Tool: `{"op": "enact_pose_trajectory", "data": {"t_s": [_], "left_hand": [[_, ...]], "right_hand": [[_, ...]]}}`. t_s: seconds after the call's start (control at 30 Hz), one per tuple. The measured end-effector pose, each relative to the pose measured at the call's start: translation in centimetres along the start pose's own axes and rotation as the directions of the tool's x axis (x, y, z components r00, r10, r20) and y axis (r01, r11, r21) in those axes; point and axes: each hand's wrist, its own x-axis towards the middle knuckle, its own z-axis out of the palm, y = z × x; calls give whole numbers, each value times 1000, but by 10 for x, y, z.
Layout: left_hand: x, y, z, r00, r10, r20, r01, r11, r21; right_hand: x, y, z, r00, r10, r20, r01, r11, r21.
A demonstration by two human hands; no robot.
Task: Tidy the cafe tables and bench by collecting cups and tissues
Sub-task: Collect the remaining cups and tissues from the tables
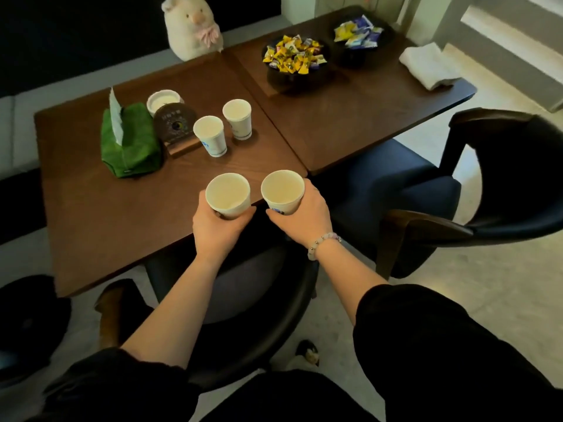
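Note:
Each of my hands holds a white paper cup over the near edge of the brown table [106,214]. My left hand [217,229] grips the left cup [228,194] from below. My right hand [304,216] grips the right cup [282,191], which has a blue logo. Both cups are upright and look empty. Two more white paper cups [210,135] [237,118] stand further back on the table. A green tissue holder [129,143] with a tissue sticking up lies to their left.
A round sign on a wooden stand [176,124] and a white bowl [163,100] sit behind the cups. On the right table stand two dark bowls of sweets [294,60] [359,33] and a white cloth [429,67]. A plush toy [193,25] sits on the bench. Dark chairs [502,190] [259,330] stand near me.

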Motion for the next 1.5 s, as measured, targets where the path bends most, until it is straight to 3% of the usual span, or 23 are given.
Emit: {"op": "enact_pose_trajectory", "data": {"t_s": [0.43, 0.83, 1.1, 1.3, 1.5], "left_hand": [[12, -4, -10, 996, -43, -72, 40, 998, -43], [90, -23, -16, 982, -128, -138, 112, 987, -114], [111, -40, -4, 964, -203, -172, 177, 972, -154], [128, -39, 29, 941, -254, -224, 238, 967, -95], [145, -27, 72, 904, -295, -311, 288, 955, -69]], "right_hand": [[16, -14, 12, 996, -69, 52, 68, 997, 22], [85, -40, 51, 989, -95, 111, 109, 986, -126], [135, -27, 68, 988, -34, 153, 64, 979, -192], [183, -5, 75, 987, -21, 160, 47, 986, -158], [223, 7, 70, 958, -78, 275, 97, 994, -58]]}}
